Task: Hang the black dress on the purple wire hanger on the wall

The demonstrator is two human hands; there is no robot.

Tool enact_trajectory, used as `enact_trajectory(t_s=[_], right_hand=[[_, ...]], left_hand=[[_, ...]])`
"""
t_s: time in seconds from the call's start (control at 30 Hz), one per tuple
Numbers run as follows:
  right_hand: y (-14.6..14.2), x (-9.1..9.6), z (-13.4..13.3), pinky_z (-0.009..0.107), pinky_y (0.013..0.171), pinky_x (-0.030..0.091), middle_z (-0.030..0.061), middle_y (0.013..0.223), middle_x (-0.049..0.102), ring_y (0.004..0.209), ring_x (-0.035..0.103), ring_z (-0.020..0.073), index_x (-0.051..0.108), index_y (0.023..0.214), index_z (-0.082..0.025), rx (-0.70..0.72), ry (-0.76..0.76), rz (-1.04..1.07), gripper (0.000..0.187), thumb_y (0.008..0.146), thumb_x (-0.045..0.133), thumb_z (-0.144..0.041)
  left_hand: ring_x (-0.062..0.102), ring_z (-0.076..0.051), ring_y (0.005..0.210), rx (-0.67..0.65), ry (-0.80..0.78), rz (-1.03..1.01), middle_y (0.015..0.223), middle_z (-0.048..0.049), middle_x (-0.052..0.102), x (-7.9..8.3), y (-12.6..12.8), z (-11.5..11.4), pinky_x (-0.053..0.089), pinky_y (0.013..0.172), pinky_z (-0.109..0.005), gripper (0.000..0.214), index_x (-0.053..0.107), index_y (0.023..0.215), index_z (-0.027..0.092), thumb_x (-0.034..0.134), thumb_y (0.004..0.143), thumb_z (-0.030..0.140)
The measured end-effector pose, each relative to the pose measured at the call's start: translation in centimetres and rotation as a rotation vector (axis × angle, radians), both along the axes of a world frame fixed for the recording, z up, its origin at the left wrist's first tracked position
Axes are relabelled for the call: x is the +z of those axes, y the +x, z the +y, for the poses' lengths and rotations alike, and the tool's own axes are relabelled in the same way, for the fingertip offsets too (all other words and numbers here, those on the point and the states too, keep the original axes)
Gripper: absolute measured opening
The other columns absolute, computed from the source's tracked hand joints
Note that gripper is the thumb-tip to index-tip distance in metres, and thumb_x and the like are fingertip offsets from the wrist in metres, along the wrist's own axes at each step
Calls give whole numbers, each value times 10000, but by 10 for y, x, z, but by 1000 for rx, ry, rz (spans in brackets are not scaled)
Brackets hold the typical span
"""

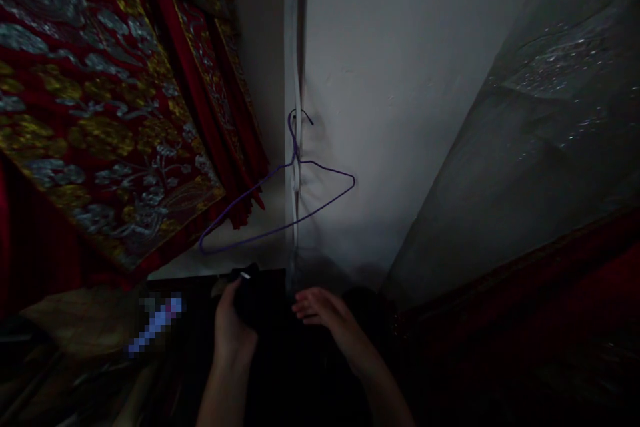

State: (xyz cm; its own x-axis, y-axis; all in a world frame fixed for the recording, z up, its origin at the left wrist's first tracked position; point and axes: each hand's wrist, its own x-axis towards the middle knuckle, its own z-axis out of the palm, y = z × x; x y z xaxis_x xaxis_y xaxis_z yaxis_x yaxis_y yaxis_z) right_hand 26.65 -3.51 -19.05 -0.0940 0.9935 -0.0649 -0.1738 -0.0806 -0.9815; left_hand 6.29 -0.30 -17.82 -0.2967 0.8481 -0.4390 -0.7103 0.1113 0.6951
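My left hand (234, 327) is low in the middle of the head view, its thumb side against a very dark, soft-looking bundle (247, 290) with a small pale spot on it. The fingers of that hand are mostly hidden in the dark; they appear wrapped round the bundle, whose kind I cannot make out. To the right, my right hand (325, 310) points leftward with fingers stretched out and nothing visible in them. A thin purple wire hanger (280, 230) hangs above both hands from a pale strip or cord (297, 80) by the wall, with no garment on it.
Red cloth with gold and silver embroidery (105, 113) hangs at the left. A translucent, shiny plastic sheet (560, 73) covers the right side, with red fabric (600, 280) below. A pixelated blue object (157, 323) lies at lower left. The white wall (400, 47) stands behind.
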Motion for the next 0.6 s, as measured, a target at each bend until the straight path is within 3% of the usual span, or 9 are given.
enact_trajectory(t_s=[0.07,0.13,0.23,0.33,0.4,0.47,0.53,0.6], right_hand=[[-12,4,-6,397,852,533,117,952,759,909,706,252,760,963,-179,124,-2,30,621,771,642,-758],[-20,7,-11,418,914,519,105,988,754,970,700,262,761,989,-191,168,1,84,629,796,602,-768],[-22,11,-13,449,957,506,92,1003,749,1056,676,289,754,1000,-211,57,-10,157,625,772,620,-777],[-11,20,-11,463,964,506,92,1022,751,1091,661,312,757,973,-217,-74,-25,190,602,709,699,-756],[-1,27,-10,457,973,505,87,1048,752,1088,665,314,762,997,-222,-72,-28,176,560,675,779,-680],[8,33,-10,440,970,509,73,1074,750,1069,675,301,759,1053,-238,-43,-54,124,542,645,846,-583],[15,39,-13,429,932,527,56,1055,749,1008,690,283,752,1083,-260,4,-104,33,544,622,876,-520],[20,47,-16,426,915,533,42,1044,742,982,687,273,755,1065,-272,109,-93,-91,521,606,888,-481]], left_hand=[[707,-195,730,-21,9,33,779,-15,723,4,24,-16,565,712,-292,112,676,849,211,632,766,271],[710,-216,876,-123,142,187,903,-25,743,9,46,-33,554,794,-293,166,702,895,225,681,750,302],[682,-262,1042,-378,360,469,1042,-56,740,18,64,-57,528,900,-320,327,735,1028,247,757,722,359],[691,-267,979,-616,445,704,996,-71,740,33,63,-68,532,882,-345,476,710,1219,269,758,767,410],[690,-244,833,-628,488,828,880,-61,732,44,54,-66,537,797,-336,387,736,1178,262,681,848,458],[673,-238,774,-497,526,919,821,-56,718,53,45,-55,526,748,-326,326,772,1042,250,618,894,495],[678,-260,888,-403,550,957,906,-66,733,55,37,-41,518,828,-335,343,771,1019,251,589,912,522],[646,-284,1086,-509,573,938,1084,-78,731,48,34,-29,466,1003,-367,417,747,1112,257,519,943,562]])
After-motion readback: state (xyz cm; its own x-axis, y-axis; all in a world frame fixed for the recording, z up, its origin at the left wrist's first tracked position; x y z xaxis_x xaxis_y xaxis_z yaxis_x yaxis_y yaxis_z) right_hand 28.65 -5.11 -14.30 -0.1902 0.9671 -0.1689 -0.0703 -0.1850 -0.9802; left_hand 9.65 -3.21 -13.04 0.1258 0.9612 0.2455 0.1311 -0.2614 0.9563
